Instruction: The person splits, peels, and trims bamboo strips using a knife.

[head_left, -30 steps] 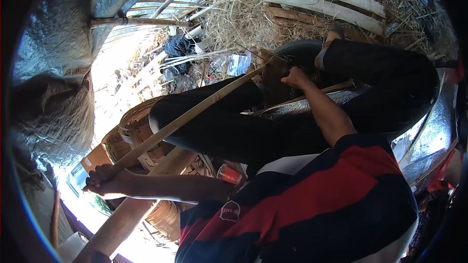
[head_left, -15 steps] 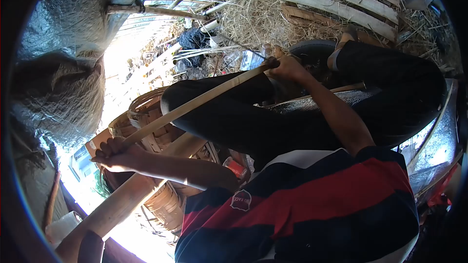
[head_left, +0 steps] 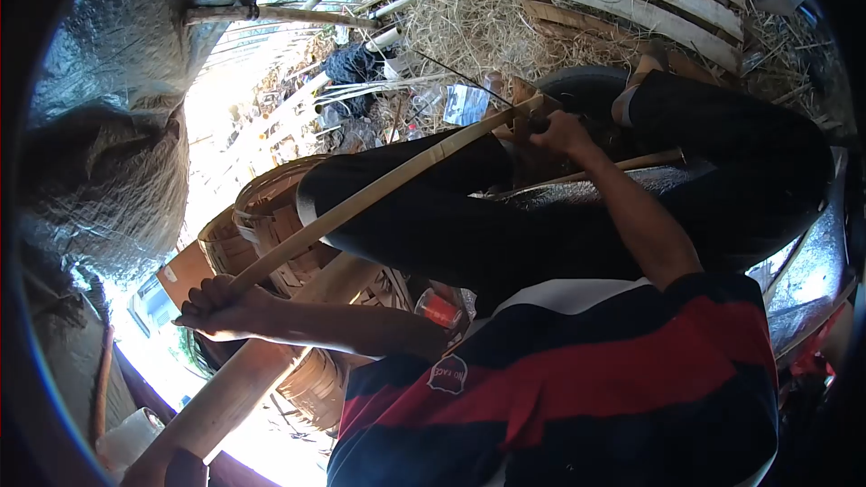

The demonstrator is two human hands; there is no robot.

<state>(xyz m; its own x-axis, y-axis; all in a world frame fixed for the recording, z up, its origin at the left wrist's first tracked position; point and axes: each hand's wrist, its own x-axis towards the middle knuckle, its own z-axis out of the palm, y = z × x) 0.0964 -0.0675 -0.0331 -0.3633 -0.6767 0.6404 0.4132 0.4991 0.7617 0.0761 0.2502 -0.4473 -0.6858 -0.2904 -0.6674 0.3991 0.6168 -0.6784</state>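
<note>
My left hand (head_left: 221, 307) is wrapped around the near end of a long bamboo strip (head_left: 379, 189), which slants up to the right across my legs. At the strip's far end, my right hand (head_left: 561, 137) is closed around the dark handle of a knife. The knife's long thin blade (head_left: 460, 74) points up and left, crossing the bamboo near its tip. Whether the edge is in the bamboo or only against it, I cannot tell.
Woven bamboo baskets (head_left: 257, 225) stand beside my left knee, near a thick bamboo pole (head_left: 225, 388). A red-labelled container (head_left: 439, 308) lies by my left elbow. Ahead are dry straw shavings (head_left: 478, 13), wooden slats (head_left: 631, 4) and a dark round tub or tyre (head_left: 582, 86).
My right hand has shifted right and slightly down, off the strip's end. More of the knife blade and the bamboo's far tip now show. My left hand keeps its hold, slightly lower.
</note>
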